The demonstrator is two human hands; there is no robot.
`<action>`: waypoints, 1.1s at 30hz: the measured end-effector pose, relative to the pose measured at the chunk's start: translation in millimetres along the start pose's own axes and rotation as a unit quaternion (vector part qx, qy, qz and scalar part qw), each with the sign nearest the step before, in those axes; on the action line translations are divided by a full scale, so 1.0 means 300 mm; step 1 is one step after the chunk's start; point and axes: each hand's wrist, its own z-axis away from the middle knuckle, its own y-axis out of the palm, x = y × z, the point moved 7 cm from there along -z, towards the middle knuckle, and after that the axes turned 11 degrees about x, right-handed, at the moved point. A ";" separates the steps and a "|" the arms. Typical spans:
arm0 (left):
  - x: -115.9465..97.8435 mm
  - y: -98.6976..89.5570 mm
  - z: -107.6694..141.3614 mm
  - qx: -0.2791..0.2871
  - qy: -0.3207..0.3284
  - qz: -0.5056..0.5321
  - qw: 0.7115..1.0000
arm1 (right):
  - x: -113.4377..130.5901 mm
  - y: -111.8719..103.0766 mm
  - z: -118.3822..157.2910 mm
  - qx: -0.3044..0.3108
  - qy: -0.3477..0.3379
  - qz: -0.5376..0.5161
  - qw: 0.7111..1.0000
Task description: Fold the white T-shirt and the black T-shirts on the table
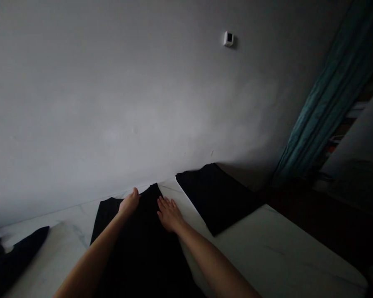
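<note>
A black garment (pixel 149 252) lies spread flat on the white marbled table, its curved neckline towards the wall. My left hand (pixel 129 203) is at that neckline with its fingers closed on the edge of the cloth; its fingertips are partly hidden. My right hand (pixel 170 214) rests flat on the garment's right edge near the shoulder, fingers stretched out. The near part of the garment runs out of view between my forearms.
Another black garment (pixel 217 196), folded into a flat shape, lies to the right against the wall. A dark garment (pixel 12 260) lies at the far left. The white table (pixel 295 248) ends at a rounded right corner. A teal curtain (pixel 323 111) hangs at the right.
</note>
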 end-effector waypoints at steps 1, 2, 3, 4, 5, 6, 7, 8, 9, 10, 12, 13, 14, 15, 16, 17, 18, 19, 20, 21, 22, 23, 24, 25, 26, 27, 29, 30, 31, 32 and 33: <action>-0.002 -0.002 0.010 -0.003 0.003 -0.006 1.000 | -0.001 0.002 -0.001 0.000 0.000 -0.002 1.000; -0.004 -0.003 0.019 -0.007 0.004 -0.013 1.000 | -0.002 0.003 -0.001 0.001 0.001 -0.005 1.000; -0.007 -0.005 0.028 -0.012 0.005 -0.020 1.000 | -0.004 0.004 -0.001 0.002 0.003 -0.007 1.000; -0.011 -0.007 0.037 -0.020 0.007 -0.030 0.999 | -0.006 0.005 0.001 0.003 0.004 -0.008 1.000; -0.019 -0.009 0.045 -0.031 0.011 -0.040 0.999 | -0.006 0.004 0.002 0.002 0.005 -0.009 1.000; -0.029 -0.012 0.054 -0.045 0.017 -0.050 0.998 | -0.006 0.002 0.003 0.002 0.004 -0.009 1.000; -0.041 -0.017 0.063 -0.060 0.025 -0.060 0.996 | -0.006 -0.001 0.004 0.002 0.003 -0.010 1.000; -0.056 -0.022 0.072 -0.075 0.035 -0.068 0.994 | -0.004 -0.004 0.004 0.003 0.002 -0.010 1.000; -0.072 -0.027 0.082 -0.088 0.047 -0.073 0.992 | -0.003 -0.008 0.004 0.004 0.002 -0.009 1.000; -0.088 -0.032 0.094 -0.098 0.060 -0.076 0.990 | -0.001 -0.012 0.004 0.007 0.002 -0.008 1.000; -0.120 -0.041 0.124 -0.110 0.086 -0.075 0.987 | 0.005 -0.019 0.007 0.017 0.001 -0.002 1.000; -0.135 -0.044 0.145 -0.111 0.098 -0.071 0.986 | 0.009 -0.023 0.012 0.023 -0.001 0.003 1.000; -0.148 -0.044 0.169 -0.110 0.111 -0.066 0.986 | 0.015 -0.027 0.021 0.028 -0.005 0.010 1.000; -0.160 -0.041 0.197 -0.107 0.123 -0.060 0.985 | 0.024 -0.030 0.035 0.031 -0.012 0.017 0.999; -0.169 -0.034 0.230 -0.103 0.135 -0.054 0.984 | 0.034 -0.033 0.055 0.032 -0.022 0.025 0.999; -0.177 -0.023 0.264 -0.096 0.147 -0.050 0.983 | 0.046 -0.035 0.080 0.031 -0.034 0.032 0.998; -0.184 -0.008 0.300 -0.088 0.162 -0.046 0.982 | 0.059 -0.036 0.111 0.030 -0.048 0.038 0.998; -0.191 0.010 0.336 -0.079 0.179 -0.044 0.980 | 0.073 -0.035 0.147 0.032 -0.062 0.042 0.997; -0.196 0.029 0.368 -0.071 0.194 -0.043 0.977 | 0.086 -0.033 0.185 0.036 -0.075 0.043 0.996; -0.199 0.045 0.397 -0.065 0.206 -0.043 0.976 | 0.099 -0.030 0.226 0.043 -0.085 0.041 0.995; -0.199 0.058 0.418 -0.062 0.210 -0.043 0.975 | 0.111 -0.027 0.268 0.050 -0.094 0.036 0.994; -0.197 0.067 0.434 -0.061 0.207 -0.043 0.976 | 0.122 -0.027 0.310 0.057 -0.102 0.029 0.993; -0.194 0.070 0.443 -0.061 0.198 -0.045 0.977 | 0.133 -0.028 0.351 0.064 -0.109 0.019 0.992; -0.192 0.069 0.447 -0.060 0.188 -0.047 0.979 | 0.141 -0.032 0.391 0.069 -0.113 0.007 0.991; -0.191 0.065 0.450 -0.057 0.181 -0.051 0.980 | 0.147 -0.038 0.431 0.073 -0.112 -0.007 0.991; -0.193 0.058 0.452 -0.054 0.179 -0.056 0.981 | 0.148 -0.047 0.470 0.074 -0.105 -0.023 0.991; -0.204 0.037 0.462 -0.049 0.183 -0.068 0.980 | 0.137 -0.069 0.549 0.066 -0.066 -0.060 0.994; -0.211 0.025 0.472 -0.049 0.185 -0.073 0.979 | 0.126 -0.081 0.590 0.055 -0.039 -0.077 0.995; -0.221 0.014 0.486 -0.052 0.186 -0.077 0.978 | 0.116 -0.093 0.632 0.041 -0.012 -0.090 0.995; -0.235 0.006 0.505 -0.054 0.188 -0.080 0.977 | 0.106 -0.103 0.675 0.027 0.015 -0.099 0.995; -0.252 0.001 0.529 -0.055 0.191 -0.082 0.977 | 0.098 -0.110 0.716 0.015 0.039 -0.105 0.994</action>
